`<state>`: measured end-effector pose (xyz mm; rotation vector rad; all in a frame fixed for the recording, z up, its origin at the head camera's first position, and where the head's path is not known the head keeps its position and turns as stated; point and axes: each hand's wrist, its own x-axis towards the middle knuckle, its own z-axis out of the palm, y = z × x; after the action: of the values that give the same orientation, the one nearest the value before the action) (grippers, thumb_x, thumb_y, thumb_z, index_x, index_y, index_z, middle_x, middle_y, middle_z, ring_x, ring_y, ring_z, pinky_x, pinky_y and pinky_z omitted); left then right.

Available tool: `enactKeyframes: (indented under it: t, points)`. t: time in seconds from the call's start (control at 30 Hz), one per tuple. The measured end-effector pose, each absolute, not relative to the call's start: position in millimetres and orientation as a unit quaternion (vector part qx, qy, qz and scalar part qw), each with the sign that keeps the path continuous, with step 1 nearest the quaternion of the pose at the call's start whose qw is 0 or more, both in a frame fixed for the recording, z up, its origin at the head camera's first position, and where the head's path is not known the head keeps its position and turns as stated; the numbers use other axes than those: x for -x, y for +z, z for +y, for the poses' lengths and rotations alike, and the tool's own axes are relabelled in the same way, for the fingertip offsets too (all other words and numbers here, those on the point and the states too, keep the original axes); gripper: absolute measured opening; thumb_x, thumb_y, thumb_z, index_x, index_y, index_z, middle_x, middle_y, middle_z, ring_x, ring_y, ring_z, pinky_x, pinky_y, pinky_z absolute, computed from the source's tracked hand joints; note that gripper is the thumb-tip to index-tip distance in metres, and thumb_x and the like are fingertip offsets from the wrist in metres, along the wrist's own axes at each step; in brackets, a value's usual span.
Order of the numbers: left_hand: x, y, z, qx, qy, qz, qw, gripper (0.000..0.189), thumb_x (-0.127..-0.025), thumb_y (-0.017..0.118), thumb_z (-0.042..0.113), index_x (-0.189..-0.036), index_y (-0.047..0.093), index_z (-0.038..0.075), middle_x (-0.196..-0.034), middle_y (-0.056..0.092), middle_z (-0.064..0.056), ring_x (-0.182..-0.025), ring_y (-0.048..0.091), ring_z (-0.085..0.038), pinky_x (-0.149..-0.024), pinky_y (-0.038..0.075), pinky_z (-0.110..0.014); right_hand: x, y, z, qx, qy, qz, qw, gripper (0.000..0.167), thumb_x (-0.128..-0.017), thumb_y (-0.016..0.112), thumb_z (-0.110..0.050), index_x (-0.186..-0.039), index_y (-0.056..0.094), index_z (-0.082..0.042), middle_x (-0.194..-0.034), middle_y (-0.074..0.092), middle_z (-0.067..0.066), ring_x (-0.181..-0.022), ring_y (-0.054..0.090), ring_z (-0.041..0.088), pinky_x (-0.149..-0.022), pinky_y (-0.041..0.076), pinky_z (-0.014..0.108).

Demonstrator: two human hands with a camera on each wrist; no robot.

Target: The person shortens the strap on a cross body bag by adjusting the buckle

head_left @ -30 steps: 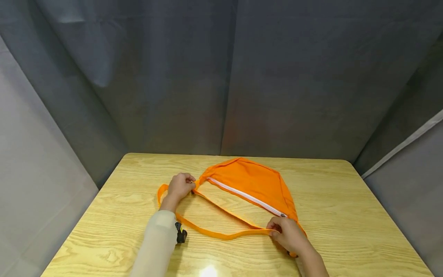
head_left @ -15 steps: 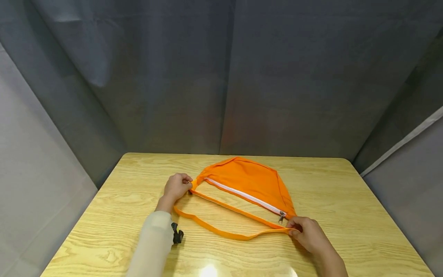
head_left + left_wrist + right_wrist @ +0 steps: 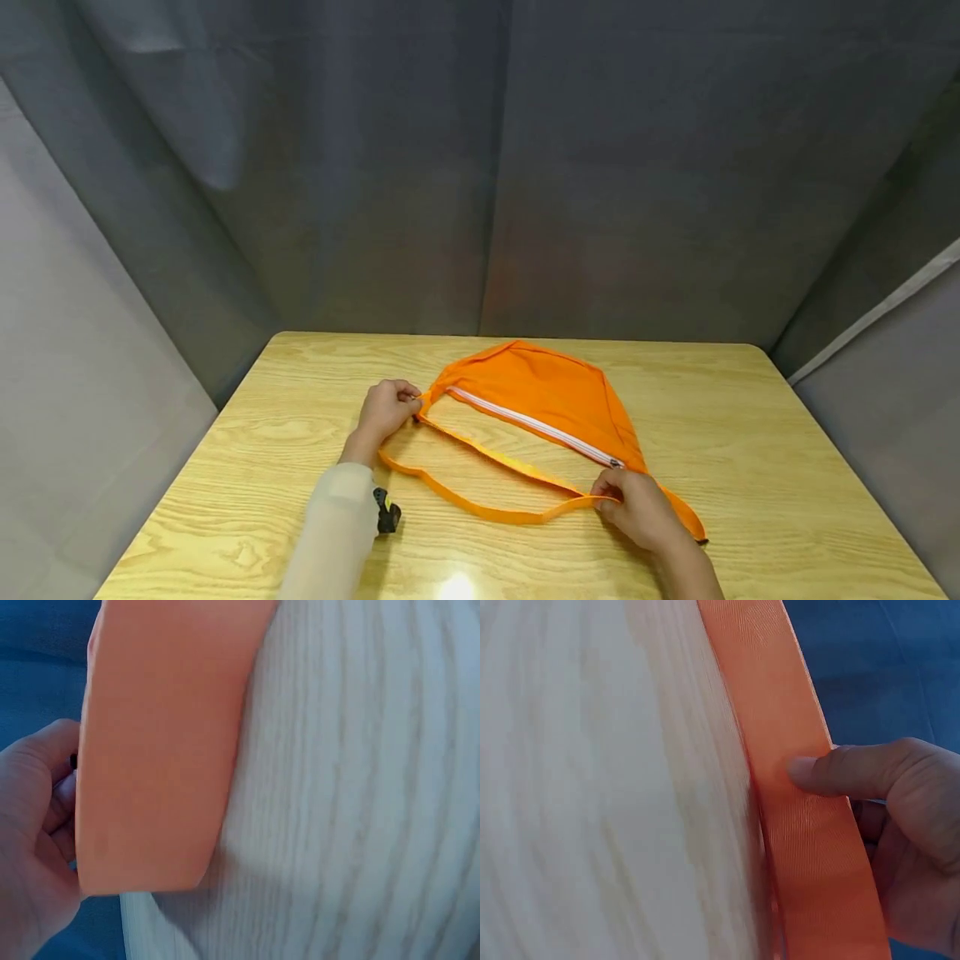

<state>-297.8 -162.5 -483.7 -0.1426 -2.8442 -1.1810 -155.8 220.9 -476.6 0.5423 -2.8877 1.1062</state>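
Observation:
An orange half-moon waist bag (image 3: 540,387) lies on the table, its white zipper (image 3: 532,423) facing the near side. At the bag's left corner my left hand (image 3: 386,408) pinches the strap; in the left wrist view a broad orange strap (image 3: 161,750) hides its fingertips. My right hand (image 3: 633,507) grips the strap near the zipper pull (image 3: 616,464). The right wrist view shows my thumb (image 3: 814,774) pressed flat on the orange strap (image 3: 780,720). Between both hands, two strap lengths (image 3: 498,514) run across the wood, the nearer one sagging.
A strap end (image 3: 686,517) with a dark tip lies right of my right wrist. A small black device (image 3: 387,512) sits at my left sleeve. The wooden table (image 3: 780,467) reaches grey curtains (image 3: 637,208) behind and at both sides.
My right hand slid right along the strap, then came back left. The strap end now shows right of that wrist. A strap loop left of my left hand has gone. The left hand barely moved.

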Motion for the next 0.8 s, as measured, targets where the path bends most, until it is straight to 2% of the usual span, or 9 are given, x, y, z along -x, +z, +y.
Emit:
enactKeyframes:
  t: [0.23, 0.47, 0.57, 0.7, 0.8]
  points:
    - [296, -489, -168, 0.073, -0.399, -0.914, 0.029, 0.007, -0.081, 0.070, 0.009, -0.088, 0.072, 0.006, -0.074, 0.063, 0.002, -0.069, 0.058, -0.013, -0.061, 0.049, -0.029, 152, -479, 246, -0.142, 0.359, -0.922, 0.028, 0.020, -0.075, 0.072, 0.005, -0.077, 0.061, -0.012, -0.074, 0.057, -0.008, -0.067, 0.048, 0.007, -0.062, 0.043, 0.027]
    - [288, -493, -176, 0.068, -0.422, -0.904, 0.020, 0.007, -0.082, 0.070, 0.006, -0.088, 0.072, 0.006, -0.073, 0.064, 0.003, -0.067, 0.058, -0.012, -0.061, 0.050, -0.028, 149, -481, 264, -0.085, 0.362, -0.928, -0.003, 0.022, -0.074, 0.070, 0.008, -0.078, 0.063, -0.012, -0.076, 0.058, -0.004, -0.068, 0.049, 0.010, -0.062, 0.043, 0.026]
    - [286, -491, -176, 0.072, -0.435, -0.897, 0.021, 0.011, -0.081, 0.070, 0.007, -0.092, 0.071, 0.004, -0.074, 0.064, 0.002, -0.068, 0.058, -0.013, -0.062, 0.050, -0.029, 151, -480, 261, -0.078, 0.389, -0.918, -0.016, 0.021, -0.072, 0.071, 0.009, -0.083, 0.063, -0.007, -0.077, 0.058, -0.001, -0.069, 0.050, 0.012, -0.061, 0.044, 0.025]
    - [286, -488, -174, 0.066, -0.447, -0.892, 0.018, 0.018, -0.080, 0.072, 0.010, -0.097, 0.070, 0.004, -0.075, 0.062, 0.000, -0.069, 0.057, -0.015, -0.062, 0.049, -0.030, 156, -481, 249, -0.113, 0.454, -0.883, -0.041, 0.025, -0.073, 0.076, 0.000, -0.094, 0.063, 0.001, -0.082, 0.058, 0.005, -0.071, 0.051, 0.013, -0.061, 0.046, 0.025]
    - [286, -488, -171, 0.061, -0.453, -0.889, 0.015, 0.018, -0.080, 0.072, 0.008, -0.098, 0.070, 0.004, -0.077, 0.061, -0.001, -0.071, 0.057, -0.015, -0.063, 0.049, -0.029, 158, -483, 242, -0.145, 0.465, -0.872, -0.041, 0.020, -0.076, 0.075, -0.003, -0.092, 0.064, 0.001, -0.081, 0.058, 0.004, -0.070, 0.051, 0.011, -0.061, 0.046, 0.024]
